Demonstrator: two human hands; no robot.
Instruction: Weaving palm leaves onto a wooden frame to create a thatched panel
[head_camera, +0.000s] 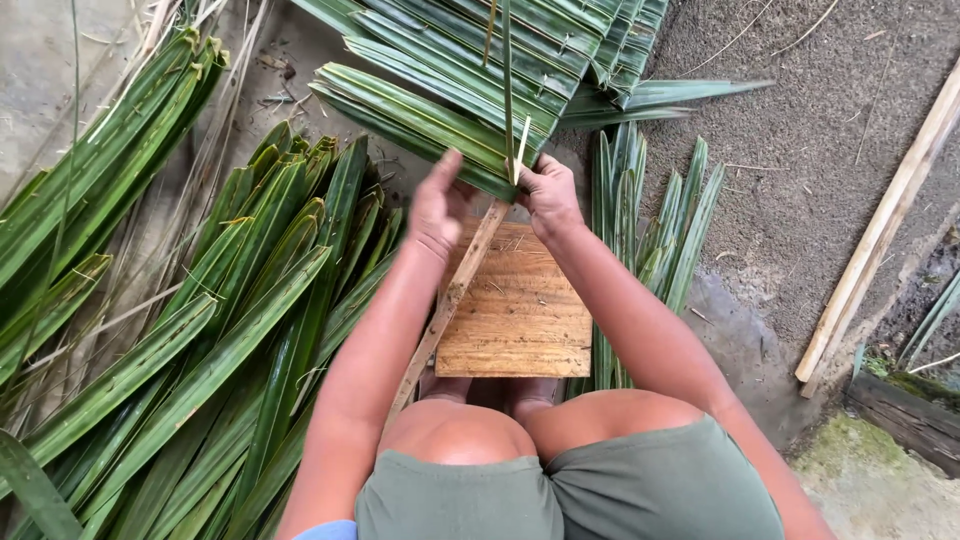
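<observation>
A panel of folded green palm leaves (470, 90) stretches away from me along a thin wooden stick (455, 290) that runs down toward my knee. My left hand (437, 207) presses flat against the nearest leaf at the panel's near edge. My right hand (548, 197) grips that same edge, pinching a thin pale sliver (522, 145) that pierces the leaf. One narrow leaf strip (507, 70) rises upright between the hands. Under them lies a square wooden board (520, 320).
A large heap of loose palm leaves (210, 330) fills the left. A smaller bunch (655, 220) lies right of the board. A long pale pole (880, 230) slants across the gritty ground on the right, near a mossy block (905, 415).
</observation>
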